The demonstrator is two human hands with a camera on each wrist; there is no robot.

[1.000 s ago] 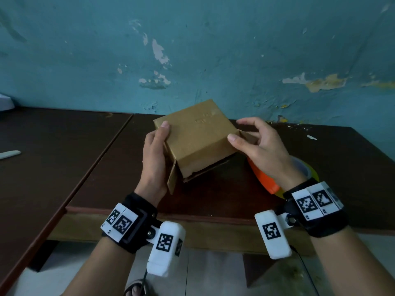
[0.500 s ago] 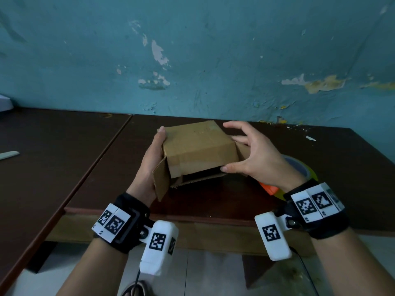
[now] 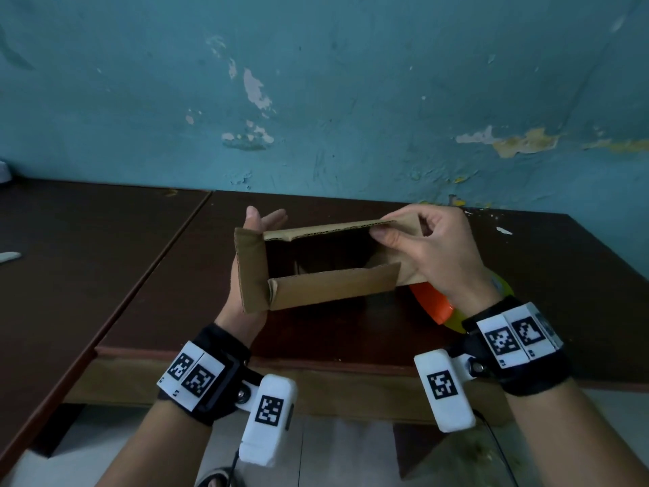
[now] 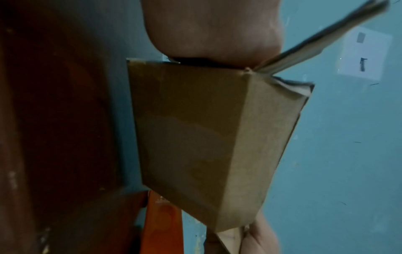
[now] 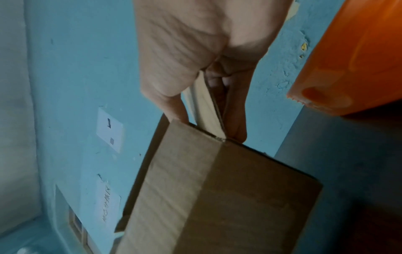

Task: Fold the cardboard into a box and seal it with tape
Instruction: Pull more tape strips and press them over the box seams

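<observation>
Hands (image 3: 432,254) gripping unmarked cardboard box (image 3: 330,290)

Brown box (image 3: 330,290), orange tape (image 3: 430,305).

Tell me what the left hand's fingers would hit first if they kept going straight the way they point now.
Likely nothing nearby: the left hand lies along the cardboard box, fingers pointing past it toward the blue wall. Depth is unclear.

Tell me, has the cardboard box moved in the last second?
Yes. The cardboard box has tipped toward the person, its open end now facing the camera, while the tape roll stays put.
</observation>
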